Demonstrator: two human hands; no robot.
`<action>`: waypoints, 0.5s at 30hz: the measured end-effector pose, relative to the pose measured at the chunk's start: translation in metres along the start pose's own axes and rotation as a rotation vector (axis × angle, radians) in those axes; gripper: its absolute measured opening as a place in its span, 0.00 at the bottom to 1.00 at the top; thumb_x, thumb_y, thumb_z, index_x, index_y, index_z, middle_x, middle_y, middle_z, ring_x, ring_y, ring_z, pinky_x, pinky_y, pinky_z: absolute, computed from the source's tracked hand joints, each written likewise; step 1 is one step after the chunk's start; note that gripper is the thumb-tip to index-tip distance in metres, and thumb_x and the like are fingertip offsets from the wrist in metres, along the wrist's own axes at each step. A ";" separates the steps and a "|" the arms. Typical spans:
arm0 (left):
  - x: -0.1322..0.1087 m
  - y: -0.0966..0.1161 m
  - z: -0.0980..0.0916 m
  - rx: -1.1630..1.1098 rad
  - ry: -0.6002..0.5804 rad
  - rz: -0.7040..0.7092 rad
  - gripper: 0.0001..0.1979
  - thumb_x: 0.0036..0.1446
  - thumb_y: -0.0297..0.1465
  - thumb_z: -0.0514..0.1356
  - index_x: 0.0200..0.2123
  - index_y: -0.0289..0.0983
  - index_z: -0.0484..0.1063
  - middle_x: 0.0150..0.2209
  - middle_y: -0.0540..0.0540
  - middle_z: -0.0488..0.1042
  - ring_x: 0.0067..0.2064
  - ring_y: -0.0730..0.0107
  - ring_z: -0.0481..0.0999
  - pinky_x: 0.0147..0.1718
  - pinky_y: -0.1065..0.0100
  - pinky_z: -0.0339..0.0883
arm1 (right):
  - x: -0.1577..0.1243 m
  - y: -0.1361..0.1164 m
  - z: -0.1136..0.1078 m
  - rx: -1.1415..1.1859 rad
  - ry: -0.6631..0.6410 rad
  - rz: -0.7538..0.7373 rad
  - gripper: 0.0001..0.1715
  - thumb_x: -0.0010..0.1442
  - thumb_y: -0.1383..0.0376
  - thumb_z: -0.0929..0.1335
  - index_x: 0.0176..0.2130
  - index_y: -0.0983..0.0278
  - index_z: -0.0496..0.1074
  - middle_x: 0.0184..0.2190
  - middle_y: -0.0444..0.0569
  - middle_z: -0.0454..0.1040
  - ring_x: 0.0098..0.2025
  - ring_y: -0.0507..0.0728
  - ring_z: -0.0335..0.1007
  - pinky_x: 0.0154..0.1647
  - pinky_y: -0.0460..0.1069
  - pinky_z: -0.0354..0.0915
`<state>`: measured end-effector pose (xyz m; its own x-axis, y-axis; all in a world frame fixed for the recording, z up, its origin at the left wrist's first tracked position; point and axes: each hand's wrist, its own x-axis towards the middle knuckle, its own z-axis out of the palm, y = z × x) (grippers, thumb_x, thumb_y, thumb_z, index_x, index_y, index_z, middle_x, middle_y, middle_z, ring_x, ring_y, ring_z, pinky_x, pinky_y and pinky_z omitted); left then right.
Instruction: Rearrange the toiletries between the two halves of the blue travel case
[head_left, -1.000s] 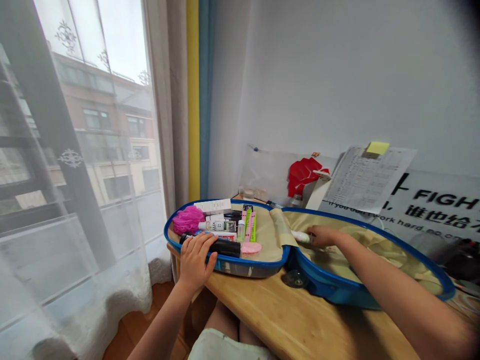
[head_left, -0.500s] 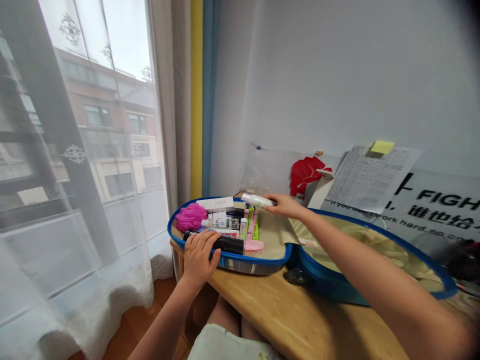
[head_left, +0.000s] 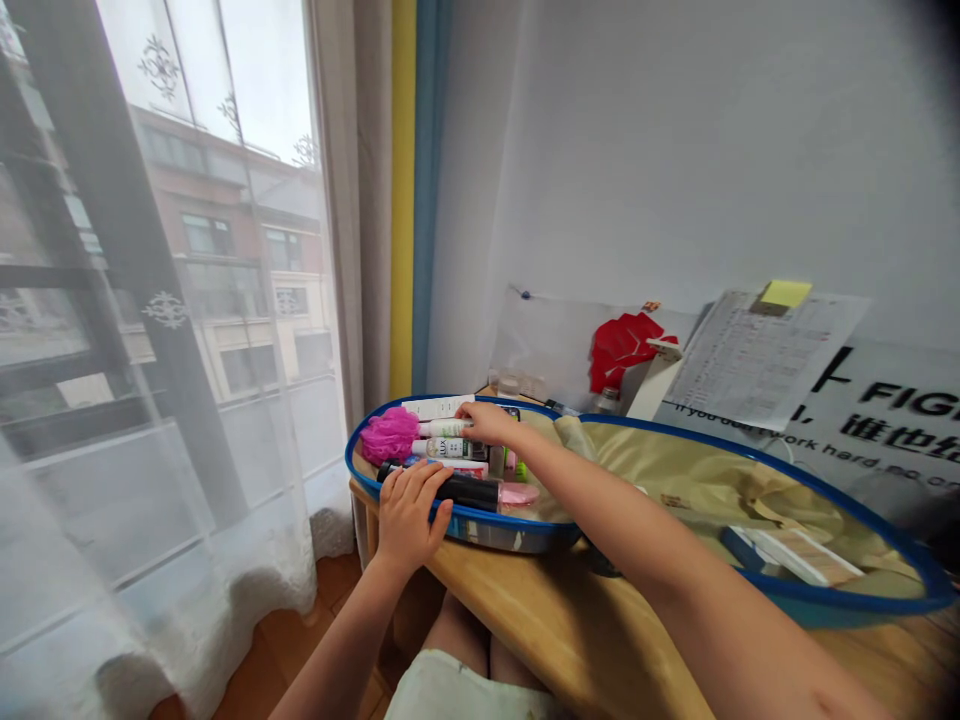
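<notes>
An open blue-rimmed case (head_left: 536, 522) lies on the wooden table. In its left half are a magenta mesh puff (head_left: 390, 434), a LUX bottle (head_left: 442, 448), a white box (head_left: 439, 406), a black cylinder (head_left: 472, 491) and a pink item (head_left: 517, 494). My right hand (head_left: 486, 423) has its fingers closed on a white tube (head_left: 442, 428), which lies between the box and the LUX bottle, its left end beside the puff. My left hand (head_left: 412, 505) rests with spread fingers on the near rim and the black cylinder.
The case's right half (head_left: 675, 470) holds a blue and white box (head_left: 795, 555). Clipped papers (head_left: 772, 350) stand behind it. Sheer curtains (head_left: 225, 450) hang at the left. The wooden table (head_left: 540, 620) extends along the near side.
My right hand has moved left with the white tube and lowered it among the items. My left hand keeps its place on the case. The view has shifted slightly, showing more of the right half.
</notes>
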<state>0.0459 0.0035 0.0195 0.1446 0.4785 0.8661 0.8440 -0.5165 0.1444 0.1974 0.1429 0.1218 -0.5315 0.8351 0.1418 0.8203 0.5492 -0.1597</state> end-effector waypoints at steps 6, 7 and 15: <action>0.000 -0.001 0.000 0.000 -0.006 0.002 0.18 0.63 0.35 0.47 0.51 0.39 0.69 0.48 0.44 0.75 0.52 0.60 0.69 0.53 0.57 0.50 | -0.008 0.017 -0.004 0.220 0.011 -0.067 0.17 0.52 0.72 0.66 0.42 0.62 0.75 0.43 0.47 0.77 0.45 0.54 0.72 0.48 0.48 0.65; 0.000 -0.001 0.000 0.000 -0.010 0.001 0.18 0.63 0.35 0.47 0.51 0.39 0.69 0.48 0.44 0.75 0.52 0.60 0.69 0.53 0.57 0.50 | -0.012 0.025 -0.010 0.259 0.024 -0.067 0.16 0.54 0.71 0.66 0.43 0.62 0.75 0.43 0.47 0.77 0.44 0.53 0.73 0.47 0.47 0.66; -0.001 -0.002 0.001 0.012 -0.016 0.001 0.17 0.63 0.35 0.48 0.50 0.40 0.69 0.48 0.44 0.74 0.52 0.60 0.69 0.53 0.56 0.50 | -0.081 0.146 -0.082 0.286 0.220 0.171 0.25 0.63 0.55 0.56 0.48 0.67 0.70 0.38 0.54 0.76 0.32 0.50 0.72 0.35 0.46 0.68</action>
<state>0.0442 0.0050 0.0181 0.1531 0.4891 0.8587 0.8499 -0.5085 0.1380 0.3776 0.1532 0.1673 -0.3091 0.9056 0.2905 0.7846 0.4155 -0.4603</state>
